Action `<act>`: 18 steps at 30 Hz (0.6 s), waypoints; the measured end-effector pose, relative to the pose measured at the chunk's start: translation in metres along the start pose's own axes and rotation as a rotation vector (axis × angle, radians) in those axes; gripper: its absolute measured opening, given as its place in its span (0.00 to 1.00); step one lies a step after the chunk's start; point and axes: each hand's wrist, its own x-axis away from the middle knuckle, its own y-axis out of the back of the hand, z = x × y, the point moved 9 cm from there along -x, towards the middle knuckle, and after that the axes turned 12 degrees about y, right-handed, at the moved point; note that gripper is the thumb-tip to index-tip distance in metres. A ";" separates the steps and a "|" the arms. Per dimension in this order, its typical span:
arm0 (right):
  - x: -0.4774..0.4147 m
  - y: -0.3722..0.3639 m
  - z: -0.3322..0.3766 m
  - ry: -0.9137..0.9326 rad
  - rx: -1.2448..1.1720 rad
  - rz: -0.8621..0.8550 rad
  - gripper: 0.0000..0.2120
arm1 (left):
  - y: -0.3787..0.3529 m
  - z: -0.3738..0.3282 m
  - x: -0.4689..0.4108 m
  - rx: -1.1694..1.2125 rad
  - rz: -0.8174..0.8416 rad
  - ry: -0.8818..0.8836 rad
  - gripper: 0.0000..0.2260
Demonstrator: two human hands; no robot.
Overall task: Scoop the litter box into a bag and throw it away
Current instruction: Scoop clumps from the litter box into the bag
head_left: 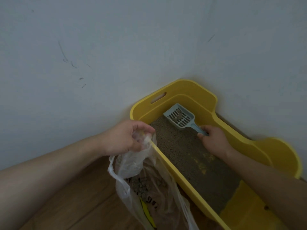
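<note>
Some clumps in scoop, left hand holding bag

The yellow litter box stands in a corner, the wall close behind its high back rim: no passage there. Above the litter, room is open betw. scoop and near end. The plastic bag hangs just beside the left rim & blocks that side.

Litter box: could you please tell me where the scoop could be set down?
Open litter between the right hand and the box's near end; wooden floor left of the bag. Crowded where the left hand holds the bag.
</note>
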 end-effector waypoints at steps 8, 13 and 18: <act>0.030 0.025 0.038 0.115 0.086 0.043 0.11 | 0.018 0.006 0.028 0.016 -0.077 -0.011 0.24; 0.052 0.037 0.073 0.203 0.088 0.065 0.09 | 0.028 0.020 0.047 -0.010 -0.120 0.002 0.24; 0.082 0.043 0.109 0.279 0.044 0.123 0.09 | 0.035 0.036 0.063 -0.005 -0.166 0.039 0.27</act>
